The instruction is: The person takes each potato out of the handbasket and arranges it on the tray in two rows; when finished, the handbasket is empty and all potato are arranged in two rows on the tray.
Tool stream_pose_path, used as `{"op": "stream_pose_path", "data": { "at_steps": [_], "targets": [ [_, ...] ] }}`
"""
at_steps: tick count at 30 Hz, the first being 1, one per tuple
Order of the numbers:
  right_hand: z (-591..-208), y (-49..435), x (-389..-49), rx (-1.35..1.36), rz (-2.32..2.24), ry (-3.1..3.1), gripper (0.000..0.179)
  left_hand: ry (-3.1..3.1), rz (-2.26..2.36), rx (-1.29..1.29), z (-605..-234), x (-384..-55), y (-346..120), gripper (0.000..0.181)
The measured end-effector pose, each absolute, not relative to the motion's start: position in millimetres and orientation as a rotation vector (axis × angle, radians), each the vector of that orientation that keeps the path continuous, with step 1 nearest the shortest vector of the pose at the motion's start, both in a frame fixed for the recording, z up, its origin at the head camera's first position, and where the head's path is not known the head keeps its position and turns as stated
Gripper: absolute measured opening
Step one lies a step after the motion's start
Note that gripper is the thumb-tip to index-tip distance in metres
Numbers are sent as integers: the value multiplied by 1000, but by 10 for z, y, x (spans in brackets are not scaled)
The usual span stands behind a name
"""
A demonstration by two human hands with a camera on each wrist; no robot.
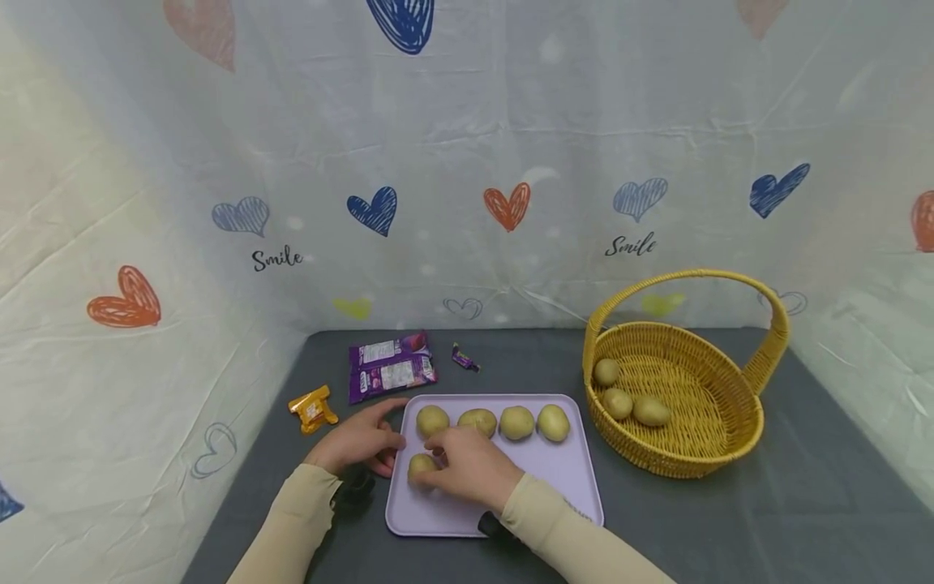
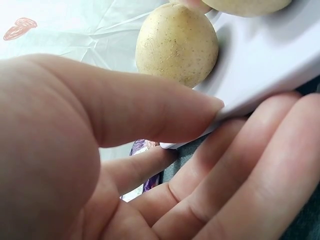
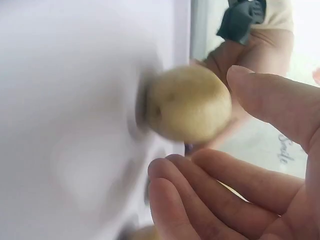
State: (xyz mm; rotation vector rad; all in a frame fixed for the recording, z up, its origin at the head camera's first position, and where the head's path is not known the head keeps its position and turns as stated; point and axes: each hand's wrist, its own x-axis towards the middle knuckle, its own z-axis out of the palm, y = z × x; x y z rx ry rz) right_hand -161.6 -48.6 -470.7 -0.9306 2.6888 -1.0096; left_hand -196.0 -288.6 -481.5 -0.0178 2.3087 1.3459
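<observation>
A lilac tray holds several potatoes, most in a row along its far side. My left hand pinches the tray's left rim, thumb on top and fingers at the outside and below, as the left wrist view shows. A nearer potato sits on the tray at the left, below the row. Around it is my right hand, thumb and fingers spread; in the right wrist view the thumb tip is right at the potato's edge, and a gap shows between it and the fingers.
To the right stands a yellow wicker basket with a tall handle and three potatoes inside. Behind the tray lie purple packets and a small wrapped candy. An orange packet lies left of my left hand.
</observation>
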Motion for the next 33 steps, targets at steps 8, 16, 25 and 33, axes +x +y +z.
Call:
{"op": "stream_pose_path", "data": {
  "at_steps": [8, 16, 25, 33],
  "targets": [
    [-4530, 206, -1610, -971, -1023, 2780, 32, 2302, 1336, 16, -4822, -1967, -2879, 80],
    [-4348, 1297, -1548, -743, -1118, 2958, 33, 2308, 1301, 18, -4835, -1972, -2889, 81],
    [-4430, 2193, -1615, -424, -1117, 3090, 37, 2307, 1305, 27, -4853, -1944, -2944, 85],
    [-4573, 2512, -1718, -331, -958, 3171, 47, 2289, 1309, 21, -4863, -1967, -2884, 85]
  ]
}}
